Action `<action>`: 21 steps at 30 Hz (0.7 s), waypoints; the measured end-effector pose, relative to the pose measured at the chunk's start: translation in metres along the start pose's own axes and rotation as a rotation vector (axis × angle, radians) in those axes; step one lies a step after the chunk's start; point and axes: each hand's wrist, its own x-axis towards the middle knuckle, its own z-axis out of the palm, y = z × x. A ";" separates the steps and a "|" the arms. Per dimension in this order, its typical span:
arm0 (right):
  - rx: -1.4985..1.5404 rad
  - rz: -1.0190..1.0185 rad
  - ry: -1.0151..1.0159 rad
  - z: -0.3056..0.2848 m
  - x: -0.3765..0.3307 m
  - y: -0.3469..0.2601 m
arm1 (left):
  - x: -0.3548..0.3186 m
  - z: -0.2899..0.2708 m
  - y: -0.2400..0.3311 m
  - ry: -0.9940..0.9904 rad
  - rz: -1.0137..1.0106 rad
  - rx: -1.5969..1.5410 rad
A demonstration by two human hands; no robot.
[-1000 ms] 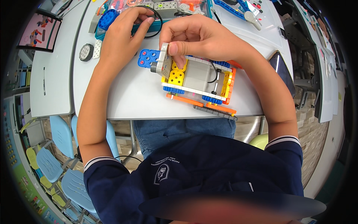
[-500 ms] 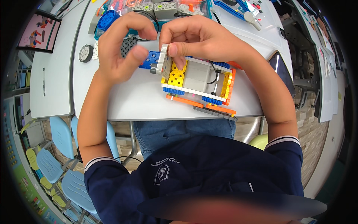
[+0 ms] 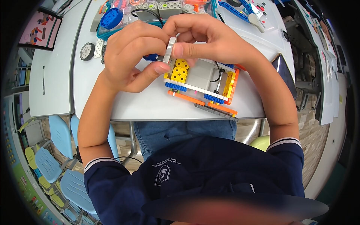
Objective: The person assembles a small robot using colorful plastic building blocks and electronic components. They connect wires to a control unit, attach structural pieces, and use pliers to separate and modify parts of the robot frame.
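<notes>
A toy building-kit model lies on the white table in front of me. It has a light grey box in the middle, yellow blocks, blue gears and orange beams. At its left end stands an upright light grey plate. My left hand is closed on the plate's outer side, its thumb against the lower part. A blue piece shows partly between those fingers. My right hand pinches the same plate from the inner side with its thumb; some fingertips are hidden.
Behind my hands is a teal-edged bin of parts, with a blue wheel by its left side. A dark grey wheel lies further left. A black phone rests at the right edge. A screen stands far left.
My left hand, open beside the model before, has moved right and closed on the grey plate and now covers most of the blue piece. My right hand stays at the plate.
</notes>
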 end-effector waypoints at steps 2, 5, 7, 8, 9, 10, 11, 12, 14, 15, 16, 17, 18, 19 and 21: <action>-0.104 0.080 0.001 0.001 -0.003 -0.005 | -0.001 0.000 0.000 -0.005 0.001 0.004; -0.058 0.067 0.006 0.004 -0.004 -0.006 | -0.002 0.000 -0.001 -0.012 -0.015 -0.002; -0.063 0.039 0.044 0.007 -0.002 -0.003 | -0.004 -0.001 -0.003 -0.015 -0.030 -0.003; -0.082 0.040 0.052 0.007 -0.001 -0.001 | -0.004 -0.001 -0.003 -0.016 -0.037 -0.001; -0.107 -0.024 0.082 0.009 0.001 0.001 | -0.005 -0.002 -0.004 -0.017 -0.045 0.002; -0.151 -0.059 0.105 0.009 0.002 0.003 | -0.006 -0.003 -0.004 -0.027 -0.046 0.006; -0.196 -0.095 0.128 0.010 0.003 0.005 | -0.007 -0.003 -0.004 -0.036 -0.048 0.010; -0.187 -0.109 0.135 0.011 0.003 0.006 | -0.008 -0.003 -0.003 -0.040 -0.042 0.017; -0.169 -0.136 0.147 0.012 0.003 0.006 | -0.009 -0.002 -0.002 -0.014 -0.017 0.097; -0.142 -0.142 0.161 0.012 0.003 0.006 | -0.009 -0.001 -0.002 0.009 0.000 0.136; -0.116 -0.148 0.175 0.013 0.002 0.005 | -0.009 0.000 -0.002 0.037 0.007 0.163; -0.114 -0.146 0.160 0.013 0.002 0.004 | -0.009 0.002 -0.002 0.073 0.017 0.186; -0.142 -0.147 0.142 0.012 0.001 0.003 | -0.009 0.003 -0.002 0.110 0.026 0.210; -0.194 -0.140 0.095 0.011 0.001 0.002 | -0.009 0.003 -0.002 0.106 0.032 0.230; -0.249 -0.111 0.041 0.009 0.000 0.001 | -0.009 0.001 -0.002 0.100 0.039 0.274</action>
